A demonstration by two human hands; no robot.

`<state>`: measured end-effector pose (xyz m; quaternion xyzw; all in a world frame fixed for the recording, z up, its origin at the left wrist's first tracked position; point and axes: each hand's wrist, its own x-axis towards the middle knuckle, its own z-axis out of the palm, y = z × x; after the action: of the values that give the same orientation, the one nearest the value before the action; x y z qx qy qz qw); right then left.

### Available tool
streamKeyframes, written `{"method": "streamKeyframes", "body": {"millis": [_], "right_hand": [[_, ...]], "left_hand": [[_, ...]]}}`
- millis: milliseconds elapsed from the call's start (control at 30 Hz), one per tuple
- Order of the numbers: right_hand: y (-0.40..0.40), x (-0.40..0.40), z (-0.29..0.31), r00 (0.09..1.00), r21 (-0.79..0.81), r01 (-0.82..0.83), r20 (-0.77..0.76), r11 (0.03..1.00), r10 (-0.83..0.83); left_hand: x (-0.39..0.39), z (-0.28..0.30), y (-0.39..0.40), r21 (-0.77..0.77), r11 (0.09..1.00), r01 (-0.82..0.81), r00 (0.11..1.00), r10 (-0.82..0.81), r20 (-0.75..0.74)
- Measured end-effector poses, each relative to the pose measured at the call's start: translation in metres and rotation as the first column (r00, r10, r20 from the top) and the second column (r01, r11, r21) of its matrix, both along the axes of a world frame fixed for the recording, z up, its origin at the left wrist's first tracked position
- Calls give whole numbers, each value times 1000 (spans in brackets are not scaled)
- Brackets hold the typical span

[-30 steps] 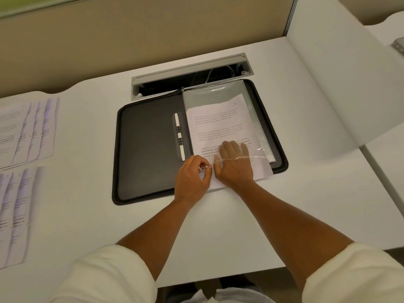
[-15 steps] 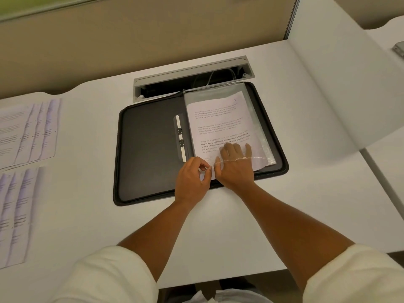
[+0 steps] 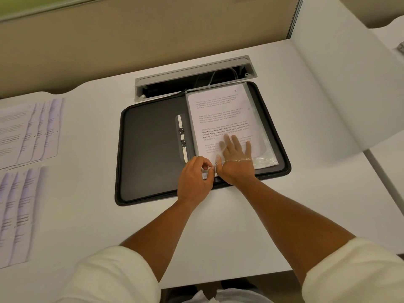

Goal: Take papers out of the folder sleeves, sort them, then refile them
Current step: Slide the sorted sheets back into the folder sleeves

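A black zip folder (image 3: 150,154) lies open on the white desk. Its clear plastic sleeves (image 3: 265,158) are stacked on the right half. A printed paper (image 3: 220,119) lies inside the top sleeve, nearly all the way in. My right hand (image 3: 235,158) is flat inside the sleeve mouth, fingers straight on the paper, seen through the plastic. My left hand (image 3: 194,180) pinches the sleeve's near left corner between thumb and fingertips.
Two fanned groups of printed papers lie at the desk's left edge, one farther back (image 3: 30,132) and one nearer (image 3: 17,213). An open cable tray (image 3: 194,77) sits just behind the folder. A white partition panel (image 3: 341,88) rises at the right.
My right hand has slid forward with the paper, pushing it deeper into the sleeve. The paper's near edge no longer sticks out past the folder. My left hand has kept its pinch.
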<state>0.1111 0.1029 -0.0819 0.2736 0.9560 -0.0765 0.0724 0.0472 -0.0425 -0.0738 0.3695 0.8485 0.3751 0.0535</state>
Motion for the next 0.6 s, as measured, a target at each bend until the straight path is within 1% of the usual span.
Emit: {"method": "streamKeyframes", "body": {"millis": [100, 133, 167, 233, 300, 333, 433, 600], "right_hand": [[2, 2, -1, 1000, -15, -25, 13, 1000, 25], [2, 4, -1, 1000, -24, -26, -4, 999, 26], [1, 7, -1, 998, -38, -22, -51, 999, 20], [0, 17, 3, 977, -29, -22, -211, 999, 15], [2, 31, 5, 941, 70, -34, -335, 997, 56], [3, 38, 6, 932, 116, -27, -357, 993, 67], [6, 57, 11, 903, 182, 55, -429, 982, 29], [11, 79, 10, 816, 133, 240, -565, 962, -126]], "left_hand": [[2, 2, 3, 0, 1000, -2, 1000, 2, 15], [3, 4, 4, -7, 1000, 1, 1000, -1, 14], [3, 5, 6, -22, 1000, 4, 1000, -3, 12], [3, 5, 9, -67, 998, 0, 1000, 1, 19], [2, 6, 12, -110, 994, -13, 999, 18, 37], [2, 7, 14, -130, 991, -15, 999, 20, 38], [2, 11, 20, -197, 980, -9, 999, 18, 42], [3, 18, 26, -282, 959, -35, 994, 64, 94]]}}
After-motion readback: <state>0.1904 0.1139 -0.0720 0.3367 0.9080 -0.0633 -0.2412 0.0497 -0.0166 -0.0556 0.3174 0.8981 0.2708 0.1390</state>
